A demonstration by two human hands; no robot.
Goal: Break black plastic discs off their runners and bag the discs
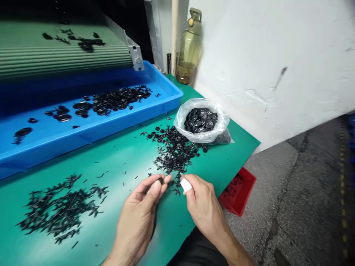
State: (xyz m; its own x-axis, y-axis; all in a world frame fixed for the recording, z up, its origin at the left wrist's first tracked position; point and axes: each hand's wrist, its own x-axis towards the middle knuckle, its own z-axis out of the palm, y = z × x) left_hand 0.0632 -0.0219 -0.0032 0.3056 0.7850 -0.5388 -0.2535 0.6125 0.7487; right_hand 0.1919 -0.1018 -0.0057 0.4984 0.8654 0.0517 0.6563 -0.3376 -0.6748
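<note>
Along the far left of the green table (172, 229), a ribbed green conveyor belt (63, 55) carries a few dark, branched pieces and ends above a blue tray (83, 135). The tray holds a scattered band of black buttons (119, 99). On the table nearest the left edge lies a loose heap of black plastic sprues (59, 210), with short black bits strewn around it.

Right of that heap, the left hand (138, 218) rises palm-up and curled, its thumb pressed toward the fingertips on a small dark piece (160, 180), which is partly hidden. Just beyond the fingertips spreads a second heap of black sprues (173, 149), reaching the hands. The right hand (203, 207) faces the left hand, fingers bent inward, with white tape (186, 186) wrapped around one finger. Its fingertips touch the heap's near edge, but whether they grip anything cannot be told.

Farther right, a clear plastic bag (180, 122) sits open on the table, filled with black buttons (200, 120). Behind it, an olive bottle (190, 55) stands against a white wall (263, 55). A red bin (238, 192) sits on the floor (291, 207) just past the table's edge.
</note>
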